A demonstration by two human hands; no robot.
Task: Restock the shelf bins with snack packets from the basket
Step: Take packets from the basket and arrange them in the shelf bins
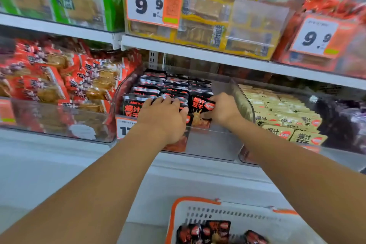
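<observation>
Shop shelving ahead, clear bin under both hands; left hand flat, fingers spread on black packets; right hand pinching black packet, fingertips hidden; basket below wrists, cut off by frame, contents blurred

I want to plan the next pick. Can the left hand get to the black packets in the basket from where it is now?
Probably yes. The left hand rests on the black packets in the bin; the basket lies below with its top open, its packets uncovered.
</observation>
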